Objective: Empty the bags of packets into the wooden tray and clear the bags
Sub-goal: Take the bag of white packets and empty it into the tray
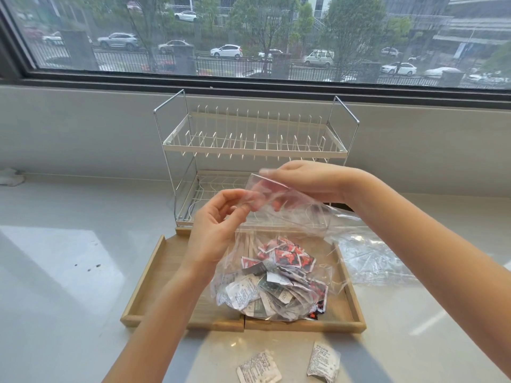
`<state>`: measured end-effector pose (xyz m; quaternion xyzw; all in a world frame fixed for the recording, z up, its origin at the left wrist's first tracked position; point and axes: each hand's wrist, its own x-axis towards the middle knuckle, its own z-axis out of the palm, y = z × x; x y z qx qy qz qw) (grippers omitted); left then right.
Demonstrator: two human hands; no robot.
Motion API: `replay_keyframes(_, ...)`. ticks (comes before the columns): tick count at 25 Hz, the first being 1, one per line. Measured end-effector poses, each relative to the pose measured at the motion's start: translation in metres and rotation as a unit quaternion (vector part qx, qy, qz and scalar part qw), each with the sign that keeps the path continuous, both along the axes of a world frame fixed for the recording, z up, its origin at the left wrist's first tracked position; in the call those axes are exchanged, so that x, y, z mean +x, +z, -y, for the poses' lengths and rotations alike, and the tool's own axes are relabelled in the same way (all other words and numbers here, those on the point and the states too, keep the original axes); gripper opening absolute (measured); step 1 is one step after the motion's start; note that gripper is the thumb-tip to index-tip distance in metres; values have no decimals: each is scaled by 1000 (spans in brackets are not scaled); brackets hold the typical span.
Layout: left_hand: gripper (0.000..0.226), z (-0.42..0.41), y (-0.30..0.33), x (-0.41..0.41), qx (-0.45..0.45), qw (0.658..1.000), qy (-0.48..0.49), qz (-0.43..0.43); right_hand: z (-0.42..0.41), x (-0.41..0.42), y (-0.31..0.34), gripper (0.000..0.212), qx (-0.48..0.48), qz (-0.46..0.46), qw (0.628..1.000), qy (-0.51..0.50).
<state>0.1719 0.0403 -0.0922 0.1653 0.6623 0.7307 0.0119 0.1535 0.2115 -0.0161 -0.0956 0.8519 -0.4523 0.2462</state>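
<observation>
A clear bag (276, 261) full of packets (276, 283) hangs over the wooden tray (143, 283), its bottom resting inside. The left hand (218, 225) and right hand (301, 183) each pinch its open mouth. Another bag (370, 258) lies crumpled right of the tray, with two loose packets (290, 363) nearer on the table (69, 272).

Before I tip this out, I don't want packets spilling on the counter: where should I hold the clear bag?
Hold the clear bag by its bottom, from the near side under the packets. Its mouth is up, pinched by the left hand and right hand, so lifting the bottom should pour them into the wooden tray.
</observation>
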Motion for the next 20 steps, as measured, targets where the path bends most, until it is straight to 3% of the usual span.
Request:
replay_keyframes(4, 23, 0, 0, -1, -19, 999, 43, 9, 12, -1, -2, 32, 15, -54, 997, 61)
replay_keyframes(9, 17, 2, -4, -4, -7, 997, 73, 25, 16, 0, 0, 22, -42, -102, 991, 76)
replay_keyframes(13, 21, 2, -4, -4, 2, 996, 82, 31, 18, -5, -8, 10, 1, -145, 989, 26)
replay_keyframes(20, 11, 4, -9, -3, -13, 991, 135, -21, 24, -6, -19, 12, -43, -194, 980, -21)
